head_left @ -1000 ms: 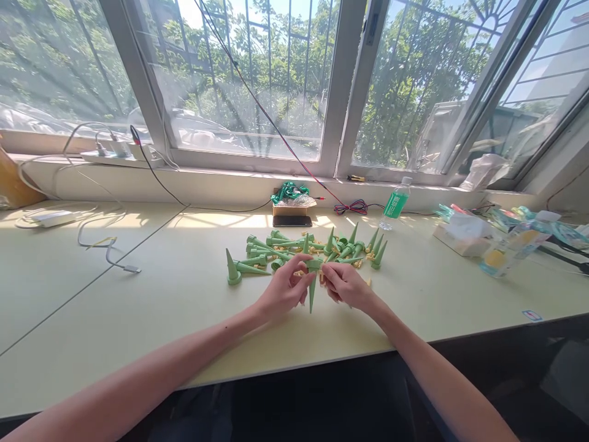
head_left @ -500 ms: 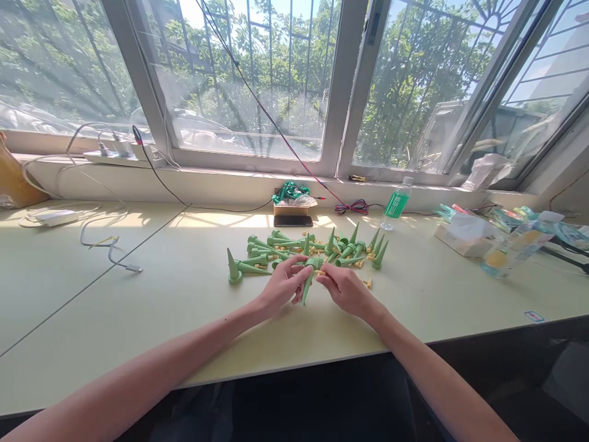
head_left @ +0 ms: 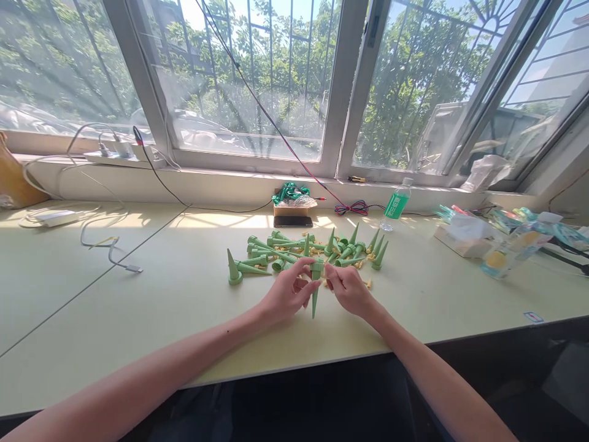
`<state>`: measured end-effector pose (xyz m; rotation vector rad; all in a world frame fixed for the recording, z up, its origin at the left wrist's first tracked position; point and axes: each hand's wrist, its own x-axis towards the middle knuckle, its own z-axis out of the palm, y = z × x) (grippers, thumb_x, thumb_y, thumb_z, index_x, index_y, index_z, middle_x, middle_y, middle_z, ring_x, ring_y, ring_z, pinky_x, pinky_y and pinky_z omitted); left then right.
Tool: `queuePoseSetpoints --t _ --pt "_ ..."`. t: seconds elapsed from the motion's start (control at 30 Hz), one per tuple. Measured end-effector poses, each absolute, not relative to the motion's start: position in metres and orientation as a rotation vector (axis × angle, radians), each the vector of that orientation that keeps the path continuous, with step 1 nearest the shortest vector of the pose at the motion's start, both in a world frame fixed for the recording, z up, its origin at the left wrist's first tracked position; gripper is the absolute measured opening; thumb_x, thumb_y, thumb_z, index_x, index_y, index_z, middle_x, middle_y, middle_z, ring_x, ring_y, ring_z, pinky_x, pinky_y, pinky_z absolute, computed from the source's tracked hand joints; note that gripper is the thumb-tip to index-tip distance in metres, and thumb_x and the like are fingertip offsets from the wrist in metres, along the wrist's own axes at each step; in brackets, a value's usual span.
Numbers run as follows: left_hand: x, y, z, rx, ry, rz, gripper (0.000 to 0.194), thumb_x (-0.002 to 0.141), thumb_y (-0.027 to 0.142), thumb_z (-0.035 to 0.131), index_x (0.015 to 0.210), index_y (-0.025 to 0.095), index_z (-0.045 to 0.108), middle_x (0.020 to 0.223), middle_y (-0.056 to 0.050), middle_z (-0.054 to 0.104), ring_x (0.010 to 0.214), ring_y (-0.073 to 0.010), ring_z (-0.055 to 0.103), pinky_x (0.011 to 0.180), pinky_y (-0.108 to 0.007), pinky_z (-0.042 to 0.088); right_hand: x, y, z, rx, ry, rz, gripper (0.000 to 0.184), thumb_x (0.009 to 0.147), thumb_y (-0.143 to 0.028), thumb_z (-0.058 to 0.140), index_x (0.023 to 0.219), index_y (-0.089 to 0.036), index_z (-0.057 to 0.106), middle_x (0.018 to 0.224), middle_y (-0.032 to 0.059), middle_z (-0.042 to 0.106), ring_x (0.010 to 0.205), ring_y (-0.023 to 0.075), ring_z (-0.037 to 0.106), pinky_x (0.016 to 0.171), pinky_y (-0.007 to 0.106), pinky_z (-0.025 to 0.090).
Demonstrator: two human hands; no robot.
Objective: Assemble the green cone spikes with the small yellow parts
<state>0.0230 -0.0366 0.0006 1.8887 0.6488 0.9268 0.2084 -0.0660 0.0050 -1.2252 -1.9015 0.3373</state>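
My left hand point(head_left: 289, 290) is closed, thumb and fingers gripping a green plastic watering spike point(head_left: 315, 293) by its collar. The spike hangs point down, with its wide cap end up. Against the right side of that collar, my right hand point(head_left: 348, 288) is pinched on a small yellow valve piece, mostly covered by the fingers. Behind both hands lies a heap of similar green spikes point(head_left: 267, 245), some standing on their caps and others lying flat. Small yellow pieces point(head_left: 368, 283) are scattered among and beside them.
A black phone point(head_left: 293, 221) lies before a small cardboard box point(head_left: 294, 210) holding green straps. To the right stand a water bottle point(head_left: 396, 205) and a tissue box point(head_left: 461, 236). Cables point(head_left: 110, 248) run over the table at left. Its front edge is close to my forearms.
The held spike has swung from a slant to nearly vertical and shifted slightly right. My right hand has turned a little, and the yellow piece is now more hidden.
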Motion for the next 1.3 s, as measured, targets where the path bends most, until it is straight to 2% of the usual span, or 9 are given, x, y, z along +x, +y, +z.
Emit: queuePoseSetpoints --t 0.17,0.27,0.33,0.47,0.57,0.67,0.77,0.93,1.3 --pt "0.022 -0.038 0.004 2.18 0.682 0.986 0.031 0.092 0.032 0.055 0.119 0.02 0.047 0.064 0.006 0.05 0.045 -0.0061 0.047 0.05 -0.021 0.046 0.206 -0.067 0.007 -1.217 -1.845 0.439 0.057 0.101 -0.039 0.029 0.048 -0.02 0.038 0.043 -0.0012 0.043 0.042 0.0102 0.042 0.052 0.026 0.034" --pt "0.022 -0.039 0.005 2.214 0.677 0.996 0.028 0.092 0.03 0.054 0.117 0.02 0.048 0.062 0.007 0.048 0.044 -0.0059 0.045 0.049 -0.021 0.046 0.206 -0.066 0.008 -1.216 -1.829 0.475 0.058 0.101 -0.04 0.032 0.047 -0.019 0.039 0.043 -0.0011 0.045 0.042 0.0102 0.043 0.052 0.025 0.034" --pt "0.022 -0.039 0.005 2.145 0.699 0.991 0.028 0.092 0.033 0.054 0.117 0.02 0.048 0.068 0.005 0.05 0.045 -0.0059 0.047 0.048 -0.021 0.046 0.207 -0.065 0.007 -1.222 -1.81 0.466 0.057 0.101 -0.041 0.034 0.049 -0.019 0.041 0.044 -0.0014 0.045 0.043 0.0101 0.044 0.052 0.025 0.034" --pt "0.023 -0.037 0.004 1.919 0.678 0.977 0.033 0.092 0.039 0.055 0.12 0.023 0.047 0.092 0.0 0.053 0.045 -0.0034 0.051 0.041 -0.019 0.043 0.207 -0.064 0.006 -1.232 -1.782 0.364 0.047 0.1 -0.041 0.038 0.059 -0.019 0.044 0.051 -0.0031 0.046 0.047 0.0096 0.04 0.051 0.024 0.03" --pt "0.023 -0.035 0.005 1.744 0.646 0.962 0.037 0.091 0.042 0.058 0.12 0.023 0.047 0.084 0.002 0.05 0.041 -0.0037 0.05 0.036 -0.017 0.037 0.208 -0.064 0.005 -1.24 -1.809 0.296 0.035 0.099 -0.04 0.044 0.071 -0.019 0.049 0.054 -0.005 0.044 0.049 0.0098 0.038 0.051 0.023 0.029" --pt "0.024 -0.032 0.009 1.605 0.654 0.963 0.04 0.088 0.045 0.062 0.116 0.021 0.047 0.074 0.005 0.049 0.037 -0.0049 0.049 0.032 -0.017 0.033 0.209 -0.065 0.005 -1.245 -1.873 0.272 0.023 0.097 -0.04 0.048 0.09 -0.019 0.055 0.062 -0.0034 0.054 0.053 0.011 0.046 0.054 0.022 0.034" --pt "0.024 -0.03 0.011 1.529 0.671 0.959 0.042 0.085 0.046 0.065 0.114 0.02 0.049 0.068 0.007 0.048 0.035 -0.0053 0.047 0.032 -0.017 0.032 0.21 -0.065 0.005 -1.262 -1.948 0.22 0.021 0.097 -0.039 0.05 0.098 -0.019 0.057 0.073 0.0002 0.062 0.058 0.0125 0.052 0.059 0.024 0.037" --pt "0.023 -0.029 0.01 1.496 0.696 0.942 0.047 0.082 0.048 0.068 0.114 0.018 0.051 0.065 0.007 0.049 0.035 -0.0053 0.046 0.032 -0.018 0.032 0.211 -0.064 0.003 -1.279 -2.059 0.114 0.02 0.1 -0.035 0.045 0.094 -0.019 0.057 0.08 0.0032 0.063 0.068 0.0152 0.057 0.064 0.024 0.039" --pt "0.022 -0.029 0.004 1.614 0.687 0.893 0.047 0.087 0.05 0.06 0.121 0.018 0.051 0.068 0.006 0.046 0.037 -0.006 0.049 0.033 -0.018 0.034 0.212 -0.065 0.005 -1.239 -2.209 -0.041 0.029 0.102 -0.025 0.039 0.073 -0.02 0.044 0.069 0.0016 0.054 0.062 0.0147 0.048 0.059 0.025 0.031"
